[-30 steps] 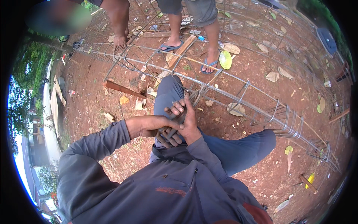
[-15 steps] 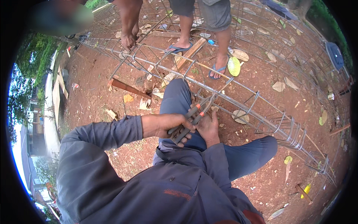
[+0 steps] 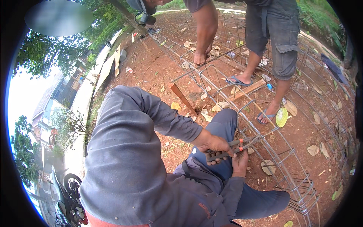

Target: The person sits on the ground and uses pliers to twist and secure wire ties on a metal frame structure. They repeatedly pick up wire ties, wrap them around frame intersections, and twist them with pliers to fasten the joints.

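Dark-handled pincers [image 3: 242, 148] meet a latticed steel rebar cage [image 3: 269, 151].
Their slim handles, banded orange near the neck, slope toward the cage's near side, the bare metal head at its rods; the left hand [image 3: 213, 144] wraps its fingers around the handles, while the right hand [image 3: 240, 164] cups just beneath, nearer the cage, its grip too hidden to tell.

Dry leaves [image 3: 313, 150] on reddish soil [image 3: 151, 78]
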Motion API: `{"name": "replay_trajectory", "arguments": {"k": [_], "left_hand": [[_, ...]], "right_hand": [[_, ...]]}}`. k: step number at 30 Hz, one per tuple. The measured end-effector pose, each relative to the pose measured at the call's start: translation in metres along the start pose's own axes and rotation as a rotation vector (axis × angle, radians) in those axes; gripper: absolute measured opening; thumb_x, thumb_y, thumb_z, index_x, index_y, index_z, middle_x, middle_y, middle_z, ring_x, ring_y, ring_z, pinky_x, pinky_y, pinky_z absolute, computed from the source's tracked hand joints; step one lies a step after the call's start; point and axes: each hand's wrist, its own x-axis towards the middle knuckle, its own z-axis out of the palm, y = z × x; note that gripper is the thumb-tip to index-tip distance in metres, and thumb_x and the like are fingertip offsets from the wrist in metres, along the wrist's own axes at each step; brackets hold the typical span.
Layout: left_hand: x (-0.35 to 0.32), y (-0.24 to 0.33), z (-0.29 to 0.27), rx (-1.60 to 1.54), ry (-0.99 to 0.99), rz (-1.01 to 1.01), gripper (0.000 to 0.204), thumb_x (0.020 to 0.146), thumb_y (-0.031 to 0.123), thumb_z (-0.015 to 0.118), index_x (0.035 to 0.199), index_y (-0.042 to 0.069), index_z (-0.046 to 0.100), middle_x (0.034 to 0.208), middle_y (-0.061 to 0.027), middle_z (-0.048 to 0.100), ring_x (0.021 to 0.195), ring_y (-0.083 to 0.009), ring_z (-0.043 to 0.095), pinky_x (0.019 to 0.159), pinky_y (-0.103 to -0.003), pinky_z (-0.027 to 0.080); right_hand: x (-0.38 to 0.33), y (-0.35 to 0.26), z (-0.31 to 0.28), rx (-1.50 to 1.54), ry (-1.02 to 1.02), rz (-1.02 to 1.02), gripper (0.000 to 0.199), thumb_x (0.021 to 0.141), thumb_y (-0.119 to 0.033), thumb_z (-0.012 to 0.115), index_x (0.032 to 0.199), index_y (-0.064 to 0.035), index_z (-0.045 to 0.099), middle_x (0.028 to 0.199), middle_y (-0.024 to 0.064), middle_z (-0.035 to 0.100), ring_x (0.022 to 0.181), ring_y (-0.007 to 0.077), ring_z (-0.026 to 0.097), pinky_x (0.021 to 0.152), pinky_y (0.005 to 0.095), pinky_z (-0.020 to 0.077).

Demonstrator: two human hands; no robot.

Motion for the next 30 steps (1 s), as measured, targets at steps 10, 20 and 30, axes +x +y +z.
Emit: {"name": "replay_trajectory", "arguments": {"k": [10, 20, 30], "left_hand": [[0.02, -0.023, -0.004, -0.175, -0.217, -0.003, 0.042, 0.101, 0.042, 0.062, 0.071, 0.019, 0.044, 0.056, 0.0095, 0.032, 0.044, -0.0031, 0.029, 0.038, -0.024, 0.025], [0.035, -0.081, -0.018, -0.083, -0.408, 0.378, 0.035, 0.107, 0.036, 0.057, 0.11, 0.002, 0.06, 0.074, -0.0015, 0.06, 0.063, -0.0129, 0.062, 0.055, -0.027, 0.05], [0.064, -0.19, -0.091, -0.459, 0.542, 0.513, 0.034, 0.104, 0.02, 0.061, 0.134, 0.005, 0.057, 0.086, -0.0012, 0.059, 0.065, -0.0099, 0.055, 0.058, -0.028, 0.047]], "right_hand": [[-0.018, -0.009, 0.025, -0.088, 0.164, -0.013, 0.032, 0.111, -0.02, 0.045, 0.132, 0.0002, 0.057, 0.125, 0.0123, 0.066, 0.113, 0.0228, 0.067, 0.099, 0.0401, 0.0569], [-0.077, -0.046, 0.032, -0.542, 0.499, -0.259, 0.026, 0.105, -0.021, 0.062, 0.124, -0.0032, 0.061, 0.111, 0.0083, 0.067, 0.1, 0.0177, 0.067, 0.079, 0.0333, 0.0569], [-0.105, -0.053, 0.083, -0.991, 0.797, -0.388, 0.022, 0.104, -0.024, 0.063, 0.113, -0.0037, 0.063, 0.091, 0.0108, 0.072, 0.08, 0.018, 0.071, 0.07, 0.0301, 0.0581]]}}
